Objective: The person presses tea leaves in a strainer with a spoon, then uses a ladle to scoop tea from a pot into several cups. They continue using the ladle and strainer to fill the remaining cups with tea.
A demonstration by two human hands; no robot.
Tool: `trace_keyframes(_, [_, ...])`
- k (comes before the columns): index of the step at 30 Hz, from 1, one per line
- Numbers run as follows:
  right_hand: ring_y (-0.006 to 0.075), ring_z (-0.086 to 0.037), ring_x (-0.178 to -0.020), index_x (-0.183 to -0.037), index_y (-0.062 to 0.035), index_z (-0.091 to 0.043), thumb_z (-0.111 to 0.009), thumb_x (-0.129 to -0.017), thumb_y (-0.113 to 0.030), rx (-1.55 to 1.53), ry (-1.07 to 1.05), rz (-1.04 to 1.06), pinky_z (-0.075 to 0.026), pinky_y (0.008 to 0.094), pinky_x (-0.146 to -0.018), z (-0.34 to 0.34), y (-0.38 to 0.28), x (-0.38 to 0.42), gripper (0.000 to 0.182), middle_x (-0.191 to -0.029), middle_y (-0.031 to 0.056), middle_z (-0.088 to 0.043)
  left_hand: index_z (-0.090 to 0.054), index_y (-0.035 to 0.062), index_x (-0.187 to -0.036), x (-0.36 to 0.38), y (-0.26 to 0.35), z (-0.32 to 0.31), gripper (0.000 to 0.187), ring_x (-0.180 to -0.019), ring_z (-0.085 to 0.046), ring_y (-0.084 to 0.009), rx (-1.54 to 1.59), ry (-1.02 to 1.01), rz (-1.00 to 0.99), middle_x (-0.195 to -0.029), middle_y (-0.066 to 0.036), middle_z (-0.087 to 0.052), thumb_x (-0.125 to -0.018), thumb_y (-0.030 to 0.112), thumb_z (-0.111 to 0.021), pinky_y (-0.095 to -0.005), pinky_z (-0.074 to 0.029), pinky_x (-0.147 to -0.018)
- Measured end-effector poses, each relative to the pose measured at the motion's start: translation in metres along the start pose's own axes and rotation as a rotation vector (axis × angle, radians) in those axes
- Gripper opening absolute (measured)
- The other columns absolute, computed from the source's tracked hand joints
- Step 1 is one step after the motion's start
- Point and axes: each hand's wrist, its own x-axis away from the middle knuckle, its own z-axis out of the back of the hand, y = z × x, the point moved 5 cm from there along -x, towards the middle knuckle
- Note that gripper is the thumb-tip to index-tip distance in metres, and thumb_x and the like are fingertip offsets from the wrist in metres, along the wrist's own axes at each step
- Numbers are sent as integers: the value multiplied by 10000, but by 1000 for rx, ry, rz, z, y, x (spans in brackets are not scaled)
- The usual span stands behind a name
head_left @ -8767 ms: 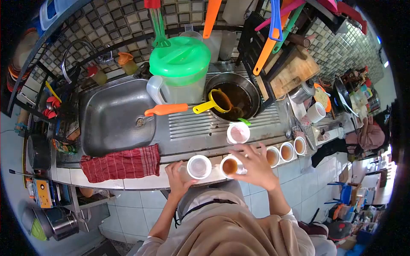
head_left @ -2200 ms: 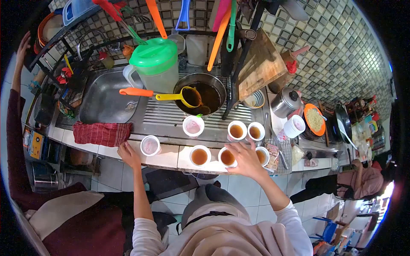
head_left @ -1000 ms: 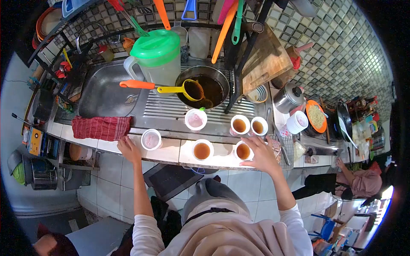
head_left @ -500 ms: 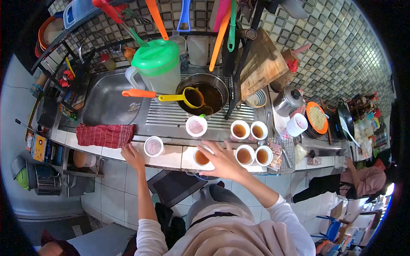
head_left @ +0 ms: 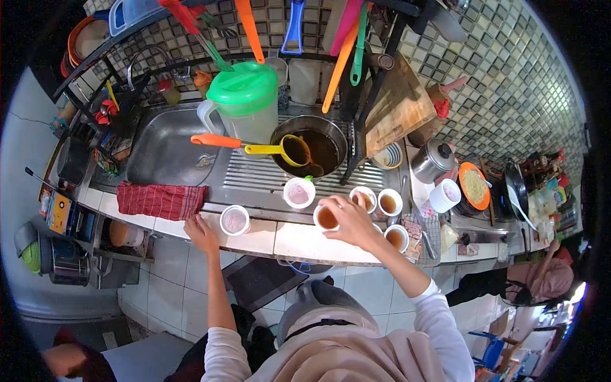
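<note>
My right hand (head_left: 349, 219) is wrapped round a white cup of brown liquid (head_left: 327, 218) near the counter's front edge. Close beside it stand more filled cups (head_left: 389, 202), one partly behind my fingers. My left hand (head_left: 201, 232) rests with closed fingers at the counter edge by a red cloth (head_left: 160, 201); what it holds, if anything, is hidden. Two cups with pinkish contents, one at the front (head_left: 235, 220) and one further back (head_left: 298, 192), stand between my hands. Behind them a pot of dark liquid (head_left: 328, 143) bears a yellow strainer (head_left: 295, 151).
A green-lidded pitcher (head_left: 244, 102) stands behind the sink (head_left: 168, 149). Right of the pot are a wooden board (head_left: 401, 111), a steel kettle (head_left: 434, 160) and an orange plate of food (head_left: 474, 186). Utensils hang overhead. Another person (head_left: 541, 280) stands at the far right.
My right hand has closed round the filled front cup, which has moved right and back toward the other filled cups. The view has shifted slightly.
</note>
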Motion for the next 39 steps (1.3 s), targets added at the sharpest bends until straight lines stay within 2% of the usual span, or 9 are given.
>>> trace_keyframes(4, [240, -501, -1041, -1111, -149, -447, -715, -589, -282, 42, 86, 22, -184, 576, -975, 5, 14, -9, 601, -1092, 79, -505, -529, -35, -869, 0, 0, 0, 267, -834, -448, -337, 8, 14, 14, -849, -182, -506, -884, 204, -410, -411, -344, -740])
trace_keyframes(9, [237, -510, -1029, -1052, -158, -461, -695, -600, -322, -15, 63, 0, -181, 579, -973, 3, 26, -19, 534, -1070, 65, -522, -529, -35, -867, 1, -6, -1, 267, -836, -448, -336, 33, 12, 32, -834, -178, -502, -880, 204, -413, -413, -349, -735])
trace_keyframes(11, [231, -503, -1018, -1015, -147, -457, -699, -624, -345, -18, 77, -18, -189, 545, -974, 4, 29, -22, 501, -1032, 45, -524, -530, -35, -863, 0, -6, -1, 263, -835, -448, -333, 20, 25, 24, -828, -178, -501, -878, 200, -414, -415, -349, -736])
trace_keyframes(19, [217, -490, -1042, -1029, -152, -445, -694, -623, -369, 67, 36, -63, -200, 533, -975, 3, 36, -29, 523, -1050, 52, -519, -547, -29, -871, -1, -8, -1, 228, -833, -459, -328, -5, -2, -17, -861, -165, -518, -867, 166, -428, -411, -363, -732])
trace_keyframes(21, [243, -505, -1024, -1034, -166, -444, -699, -611, -312, 36, 43, -64, -192, 568, -974, 2, 37, -30, 515, -1030, 71, -533, -547, -30, -870, 0, -8, -1, 230, -829, -458, -326, 0, 6, -12, -852, -165, -515, -868, 166, -427, -409, -363, -726])
trace_keyframes(25, [242, -498, -1035, -1031, -162, -446, -694, -624, -318, 10, 29, -77, -189, 573, -974, 3, 37, -30, 501, -1048, 71, -524, -547, -30, -865, 0, -6, 0, 232, -813, -455, -320, 7, 10, -13, -825, -160, -503, -868, 167, -426, -403, -363, -712])
trace_keyframes(34, [254, -462, -1098, -1227, -169, -386, -687, -644, -398, -46, 37, -28, -175, 575, -984, 0, 46, -24, 695, -1144, 84, -490, -537, -39, -853, -1, -2, 1, 245, -814, -449, -323, 9, -11, -16, -820, -160, -492, -874, 172, -413, -407, -353, -718])
trace_keyframes(37, [242, -483, -1063, -1151, -142, -430, -702, -632, -358, -54, 71, -37, -165, 541, -1000, 0, 50, -24, 624, -1132, 63, -502, -536, -41, -848, 1, -1, 0, 248, -817, -444, -333, 5, -2, -12, -820, -170, -490, -873, 171, -410, -417, -347, -722])
trace_keyframes(39, [263, -496, -1035, -1093, -115, -440, -700, -638, -339, -105, 31, -48, -165, 536, -1005, 0, 49, -25, 570, -1093, 88, -513, -537, -41, -846, 0, -4, -1, 247, -820, -443, -337, 5, -11, -17, -820, -174, -491, -872, 171, -411, -421, -345, -725])
